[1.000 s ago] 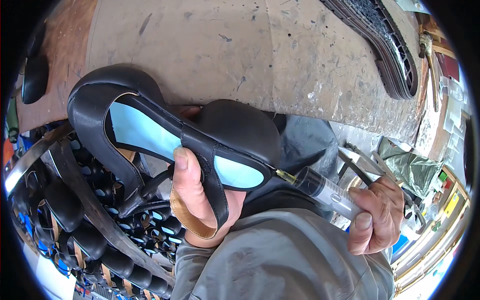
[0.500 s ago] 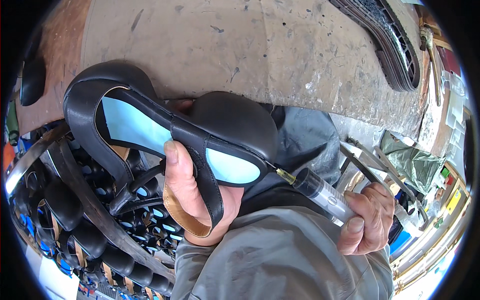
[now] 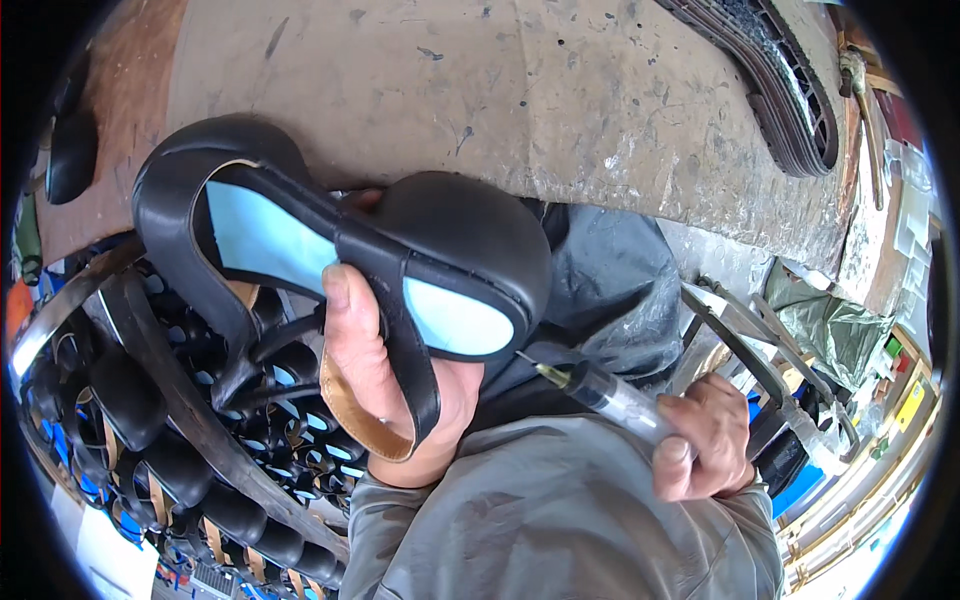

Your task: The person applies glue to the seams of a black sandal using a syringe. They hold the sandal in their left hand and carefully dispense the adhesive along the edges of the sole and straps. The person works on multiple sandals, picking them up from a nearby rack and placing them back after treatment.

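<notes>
My left hand [image 3: 360, 335] is closed round the middle of a black leather sandal [image 3: 465, 235], its thumb against the near edge. Pale blue panels [image 3: 270, 225] show on the sandal's underside, and a strap with a tan lining [image 3: 375, 430] loops round my wrist side. My left fingers are mostly hidden behind it. In my right hand [image 3: 705, 440] is a clear plastic syringe [image 3: 610, 395], gripped by its barrel. Its yellowish-based needle [image 3: 535, 362] points up and left, the tip just off the sandal's rounded lower right end.
A worn, stained workbench [image 3: 420, 90] spans the far side. Ridged dark soles [image 3: 780, 95] lie stacked at its far right. A rack [image 3: 180, 380] of many similar black sandals stands at the lower left. Dark sheeting [image 3: 610, 290] hangs below the bench edge, near my lap.
The syringe has drawn away from the sandal's edge and shifted down and left, so its needle no longer touches. The sandal has moved slightly in my left hand.
</notes>
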{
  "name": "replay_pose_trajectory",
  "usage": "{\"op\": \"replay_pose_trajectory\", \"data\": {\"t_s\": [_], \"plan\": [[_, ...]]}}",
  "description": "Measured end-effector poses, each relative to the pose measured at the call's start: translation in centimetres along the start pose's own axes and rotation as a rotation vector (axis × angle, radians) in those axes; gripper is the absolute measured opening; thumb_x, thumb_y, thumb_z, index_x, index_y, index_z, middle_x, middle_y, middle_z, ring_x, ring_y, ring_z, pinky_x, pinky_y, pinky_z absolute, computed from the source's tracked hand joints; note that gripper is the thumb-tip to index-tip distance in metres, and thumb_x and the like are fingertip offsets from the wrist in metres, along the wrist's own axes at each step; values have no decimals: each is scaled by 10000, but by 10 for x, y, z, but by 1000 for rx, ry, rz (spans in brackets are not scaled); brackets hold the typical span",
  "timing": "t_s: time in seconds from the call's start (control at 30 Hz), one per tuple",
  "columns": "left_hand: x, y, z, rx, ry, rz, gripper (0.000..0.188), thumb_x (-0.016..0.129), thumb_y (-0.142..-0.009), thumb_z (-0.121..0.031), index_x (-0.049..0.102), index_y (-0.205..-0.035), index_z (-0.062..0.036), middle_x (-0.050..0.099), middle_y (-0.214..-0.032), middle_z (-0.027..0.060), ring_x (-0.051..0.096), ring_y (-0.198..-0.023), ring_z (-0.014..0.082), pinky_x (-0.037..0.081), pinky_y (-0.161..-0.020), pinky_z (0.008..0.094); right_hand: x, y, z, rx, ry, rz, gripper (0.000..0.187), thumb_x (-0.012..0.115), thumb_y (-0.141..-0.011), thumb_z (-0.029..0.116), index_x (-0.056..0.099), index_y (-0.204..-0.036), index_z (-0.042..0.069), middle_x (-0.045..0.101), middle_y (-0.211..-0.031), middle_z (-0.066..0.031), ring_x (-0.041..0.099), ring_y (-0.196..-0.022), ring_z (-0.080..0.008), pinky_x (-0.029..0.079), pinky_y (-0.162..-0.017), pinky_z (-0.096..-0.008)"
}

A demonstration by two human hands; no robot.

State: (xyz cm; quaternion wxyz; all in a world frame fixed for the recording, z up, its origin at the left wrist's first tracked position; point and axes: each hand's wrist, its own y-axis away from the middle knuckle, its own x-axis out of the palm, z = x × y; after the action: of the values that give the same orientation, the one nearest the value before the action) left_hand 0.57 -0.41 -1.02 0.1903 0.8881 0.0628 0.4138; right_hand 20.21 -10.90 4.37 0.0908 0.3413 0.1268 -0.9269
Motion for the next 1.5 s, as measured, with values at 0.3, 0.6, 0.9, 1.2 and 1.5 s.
{"op": "replay_pose_trajectory", "data": {"t_s": [0.3,0.6,0.9,1.2,1.5], "plan": [[21,48,-13,109,18,165,430,451,-872,-318,531,-1091,43,538,-1110,196,548,-998,275,426,-899,397,13,-5,-4,43,-613,-253,223,569,-871,81,512,-1071,2,539,-868,-142,515,-719,-179,427,-658,-304],[39,111,-30,32,-142,250,598,571,-807,-390,413,-1224,8,515,-1136,142,546,-1039,238,454,-891,360,-1,-11,43,-135,-671,-218,436,763,-679,79,494,-1019,38,500,-951,-136,492,-847,-213,405,-771,-320],[58,147,-23,56,-62,273,425,468,-850,-328,526,-1064,34,576,-1067,173,585,-964,254,469,-852,361,-10,13,64,-58,-722,-269,426,745,-655,46,491,-997,48,514,-944,-94,502,-851,-199,416,-758,-299],[67,158,-13,218,-152,158,475,430,-909,-379,506,-1121,39,587,-1059,159,587,-966,253,460,-874,380,2,24,55,-27,-912,-311,523,796,-692,153,438,-1062,64,450,-1042,-69,474,-929,-156,413,-775,-294],[38,123,5,797,-613,354,902,678,-717,-579,340,-1313,7,461,-1236,117,491,-1109,237,397,-950,384,1,-11,73,125,-1274,-415,633,786,-636,-1,366,-1093,123,392,-1073,-26,440,-980,-124,447,-830,-277]]}}
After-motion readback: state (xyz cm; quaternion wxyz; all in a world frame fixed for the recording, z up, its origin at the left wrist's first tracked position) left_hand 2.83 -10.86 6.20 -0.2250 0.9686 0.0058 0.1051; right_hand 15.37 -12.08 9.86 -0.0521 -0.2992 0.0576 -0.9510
